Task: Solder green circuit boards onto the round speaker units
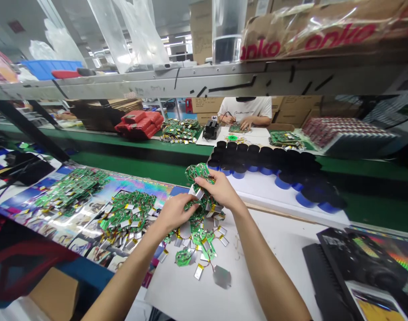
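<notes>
My right hand [220,189] is closed round several green circuit boards [197,170], raised above the white work board. Small silver batteries hang from these boards on thin wires. Just left of it, my left hand [175,213] has its fingers curled in against the same bunch, beside a silver battery [196,191]; its exact grip is partly hidden. Beneath both hands lies a loose heap of more boards [204,236] with wired batteries. Nearest me in that heap are a yellow-ended battery [199,271] and a flat grey plate [221,277].
Piles of circuit boards [132,209] lie to the left. Black-and-blue round parts [267,160] stand in rows behind the white work board [257,258]. Dark equipment [360,263] sits at right. A shelf [190,80] crosses overhead. A co-worker [245,111] handles boards across the bench.
</notes>
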A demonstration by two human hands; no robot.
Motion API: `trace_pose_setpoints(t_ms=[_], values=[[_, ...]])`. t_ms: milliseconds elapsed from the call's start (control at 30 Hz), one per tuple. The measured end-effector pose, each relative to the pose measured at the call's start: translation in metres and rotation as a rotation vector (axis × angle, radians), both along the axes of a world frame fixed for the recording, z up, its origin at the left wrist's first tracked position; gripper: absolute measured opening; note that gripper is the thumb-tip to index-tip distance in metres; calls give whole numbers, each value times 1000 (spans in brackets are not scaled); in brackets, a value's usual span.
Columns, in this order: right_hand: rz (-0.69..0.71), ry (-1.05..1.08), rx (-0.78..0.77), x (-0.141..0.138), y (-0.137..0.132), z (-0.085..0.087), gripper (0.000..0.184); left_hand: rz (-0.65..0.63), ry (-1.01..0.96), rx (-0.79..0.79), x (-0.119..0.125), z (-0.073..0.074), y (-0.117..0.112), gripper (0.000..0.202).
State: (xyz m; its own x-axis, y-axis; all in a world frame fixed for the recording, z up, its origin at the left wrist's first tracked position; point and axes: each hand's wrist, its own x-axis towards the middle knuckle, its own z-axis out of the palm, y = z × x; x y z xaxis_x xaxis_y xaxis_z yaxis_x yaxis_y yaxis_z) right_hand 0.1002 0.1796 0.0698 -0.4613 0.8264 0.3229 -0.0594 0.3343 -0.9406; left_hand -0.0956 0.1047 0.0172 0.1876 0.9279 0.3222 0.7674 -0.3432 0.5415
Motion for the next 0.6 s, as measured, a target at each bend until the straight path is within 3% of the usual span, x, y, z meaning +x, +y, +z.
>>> trace_pose_setpoints(t_ms=[100, 233, 300, 433, 600], values=[[-73, 22, -8, -4, 2, -5, 36, 22, -180, -16, 1, 4, -2, 31], [-68, 12, -62, -14, -1, -13, 36, 121, -829, -142, 15, 14, 5, 53], [-10, 22, -130, -17, -4, -14, 38, 154, -988, -162, 25, 19, 12, 53], [-33, 45, -187, -13, -1, -13, 42, 239, -1009, -113, 32, 26, 23, 48], [-144, 67, -156, -1, 3, -3, 41, 245, -882, -87, 32, 30, 14, 42]])
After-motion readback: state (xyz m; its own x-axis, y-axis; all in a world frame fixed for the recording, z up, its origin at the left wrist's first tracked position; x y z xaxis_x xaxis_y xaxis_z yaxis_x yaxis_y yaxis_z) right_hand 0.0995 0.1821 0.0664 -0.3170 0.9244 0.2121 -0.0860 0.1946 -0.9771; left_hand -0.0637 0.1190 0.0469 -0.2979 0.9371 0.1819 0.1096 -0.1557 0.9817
